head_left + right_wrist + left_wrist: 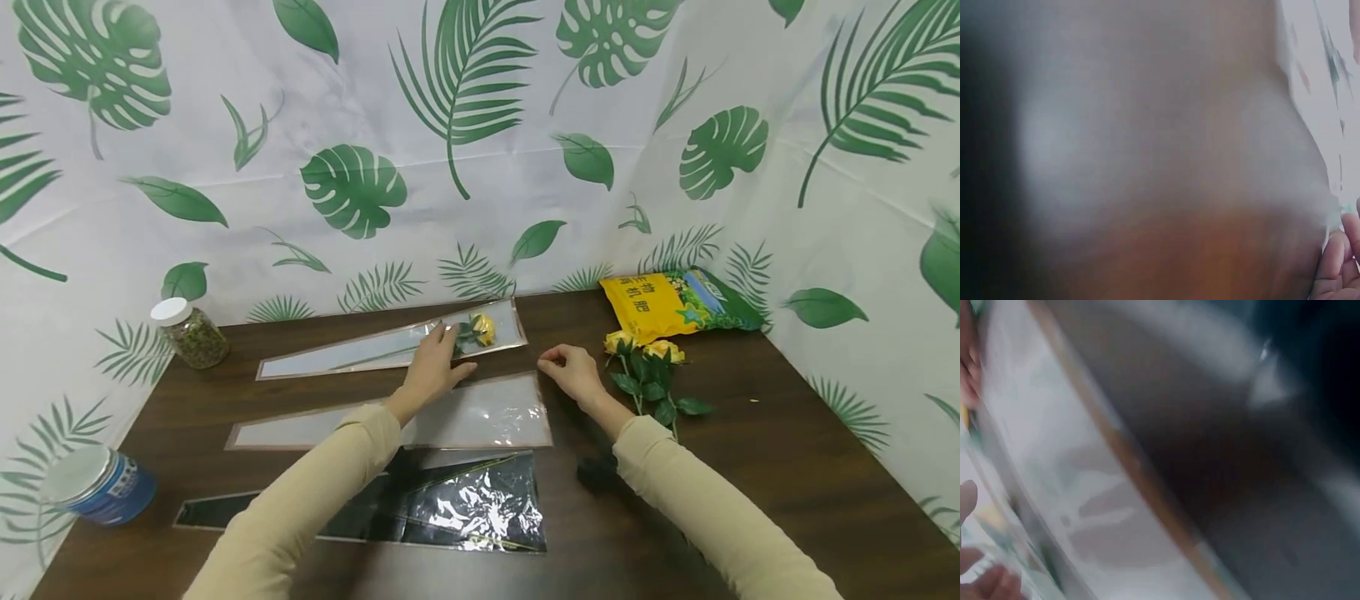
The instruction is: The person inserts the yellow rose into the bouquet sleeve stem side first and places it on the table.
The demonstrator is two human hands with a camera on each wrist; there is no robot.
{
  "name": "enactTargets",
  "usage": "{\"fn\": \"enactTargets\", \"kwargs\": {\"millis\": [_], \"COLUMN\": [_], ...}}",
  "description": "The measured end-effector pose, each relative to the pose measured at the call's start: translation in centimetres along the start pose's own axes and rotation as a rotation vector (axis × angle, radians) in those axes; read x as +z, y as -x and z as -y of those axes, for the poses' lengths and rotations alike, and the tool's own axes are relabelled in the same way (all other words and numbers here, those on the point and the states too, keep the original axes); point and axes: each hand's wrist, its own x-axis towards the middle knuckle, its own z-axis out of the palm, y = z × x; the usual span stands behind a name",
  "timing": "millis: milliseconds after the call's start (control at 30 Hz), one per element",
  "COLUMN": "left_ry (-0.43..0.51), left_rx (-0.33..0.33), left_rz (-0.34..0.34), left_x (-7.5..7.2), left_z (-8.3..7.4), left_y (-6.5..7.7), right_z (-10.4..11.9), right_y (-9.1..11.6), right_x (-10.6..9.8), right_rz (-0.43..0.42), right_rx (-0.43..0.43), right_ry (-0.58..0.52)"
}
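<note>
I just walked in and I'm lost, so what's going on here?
A person's left hand is at the farthest flat wrapper, beside a yellow rose there. The right hand is by the wrappers' wide ends, with nothing visible in it. Two more wrappers lie nearer, and two more roses lie to the right.

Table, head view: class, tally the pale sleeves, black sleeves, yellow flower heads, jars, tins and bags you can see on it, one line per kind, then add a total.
Pale sleeves: 2
Black sleeve: 1
Yellow flower heads: 3
Jar: 1
Tin: 1
Bag: 1
Total: 9
</note>
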Motion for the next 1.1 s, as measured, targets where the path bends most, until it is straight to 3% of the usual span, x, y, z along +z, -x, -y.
{"fn": "enactTargets", "kwargs": {"millis": [67,167,267,333,533,833,1100], "left_ry": [0.056,0.084,0.040,0.000,-0.029,-0.024,-0.013], "left_rx": [0.088,0.214,0.301,0.323,0.299,0.270,0.247], "left_rz": [0.010,0.102,0.200,0.219,0.182,0.192,0.196], "left_x": [0.0,0.3,1.1,1.7,2.7,2.9,2.6], "left_z": [-0.9,-2.1,-2.5,-2.4,-1.9,-1.7,-2.0], "left_y": [0.9,2.2,3.1,3.4,2.7,2.1,1.6], "right_z": [0.0,-0.1,-0.2,-0.3,-0.2,0.5,1.2], "right_y": [0.7,1.6,2.3,2.6,2.9,3.4,3.5], "right_x": [-0.2,-0.3,-0.2,0.1,0.8,0.7,0.8], "right_rz": [0.018,0.037,0.046,0.056,0.075,0.092,0.085], "right_rx": [0.001,-0.013,-0.036,-0.051,-0.079,-0.075,-0.136], "right_ry": [-0.009,-0.007,0.024,0.056,0.139,0.248,0.297]}}
